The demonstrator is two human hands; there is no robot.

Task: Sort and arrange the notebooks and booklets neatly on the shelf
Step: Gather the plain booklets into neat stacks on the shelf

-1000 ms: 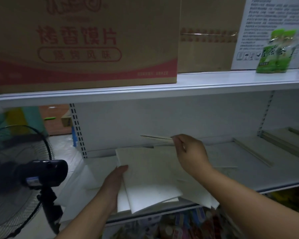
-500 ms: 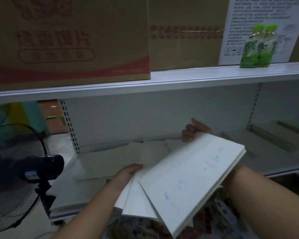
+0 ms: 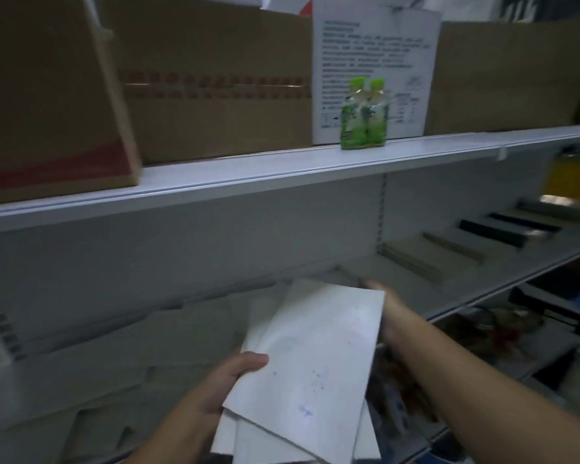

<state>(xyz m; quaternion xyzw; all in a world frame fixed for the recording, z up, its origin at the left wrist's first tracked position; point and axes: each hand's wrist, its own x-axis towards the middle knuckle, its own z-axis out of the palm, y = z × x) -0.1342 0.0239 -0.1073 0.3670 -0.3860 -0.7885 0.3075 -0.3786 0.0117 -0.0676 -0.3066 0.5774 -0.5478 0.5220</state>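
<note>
**A:** White booklets (image 3: 310, 360), where are they?
**B:** Fanned in a loose, tilted stack between the 2 hands, at the front of the lower shelf (image 3: 456, 289).
**A:** Left hand (image 3: 225, 386)?
**B:** It grips the near left edge, thumb on the uppermost cover.
**A:** Right hand (image 3: 387, 313)?
**B:** Mostly hidden behind the far right corner, fingers curled round that end. Tan and black notebooks (image 3: 416, 259) lie flat further right on that shelf.

One camera only, worn on the person's head, standing close before the upper shelf board (image 3: 282, 170) and facing it a bit from the left, tilted down. Cardboard boxes (image 3: 215, 105) above that board reach the top edge; booklets (image 3: 315, 346) loom large below it.
</note>
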